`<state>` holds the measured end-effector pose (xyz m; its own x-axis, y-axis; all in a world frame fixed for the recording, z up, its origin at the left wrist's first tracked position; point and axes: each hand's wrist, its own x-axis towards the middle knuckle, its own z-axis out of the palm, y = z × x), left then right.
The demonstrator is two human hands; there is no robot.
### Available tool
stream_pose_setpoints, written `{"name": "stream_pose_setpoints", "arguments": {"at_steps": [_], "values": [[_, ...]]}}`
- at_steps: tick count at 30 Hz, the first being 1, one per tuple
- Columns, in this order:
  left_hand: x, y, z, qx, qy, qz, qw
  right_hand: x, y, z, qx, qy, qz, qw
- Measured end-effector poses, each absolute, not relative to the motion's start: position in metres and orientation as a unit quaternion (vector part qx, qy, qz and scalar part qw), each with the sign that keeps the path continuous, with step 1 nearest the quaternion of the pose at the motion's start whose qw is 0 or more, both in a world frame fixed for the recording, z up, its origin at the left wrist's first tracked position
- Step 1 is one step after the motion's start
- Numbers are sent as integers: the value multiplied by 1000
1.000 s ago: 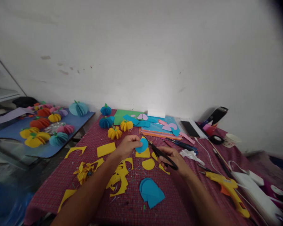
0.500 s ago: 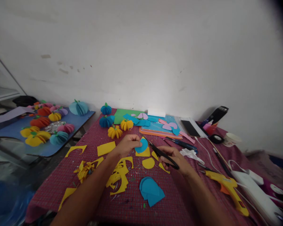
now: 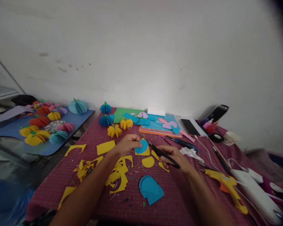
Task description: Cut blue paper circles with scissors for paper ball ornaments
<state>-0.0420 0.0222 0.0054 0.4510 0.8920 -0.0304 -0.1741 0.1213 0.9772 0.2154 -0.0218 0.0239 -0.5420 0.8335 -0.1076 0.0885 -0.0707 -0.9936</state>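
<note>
Blue paper circle (image 3: 143, 148) is pinched in left hand (image 3: 128, 145), grip narrow; right hand (image 3: 176, 159) grip holds black scissors (image 3: 160, 153), blades beside circle.

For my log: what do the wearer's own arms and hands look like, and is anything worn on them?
The left hand and right hand are ungloved. Both forearms are bare, with no sleeve, watch or bracelet showing. Fine details such as nails or small markings are too small to tell.
</note>
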Motion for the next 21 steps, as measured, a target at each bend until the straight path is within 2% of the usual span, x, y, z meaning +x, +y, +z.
{"name": "stream_pose_setpoints", "arguments": {"at_steps": [21], "values": [[-44, 23, 2, 522, 348, 357, 692, 222, -19, 25, -371, -622, 637, 264]]}}
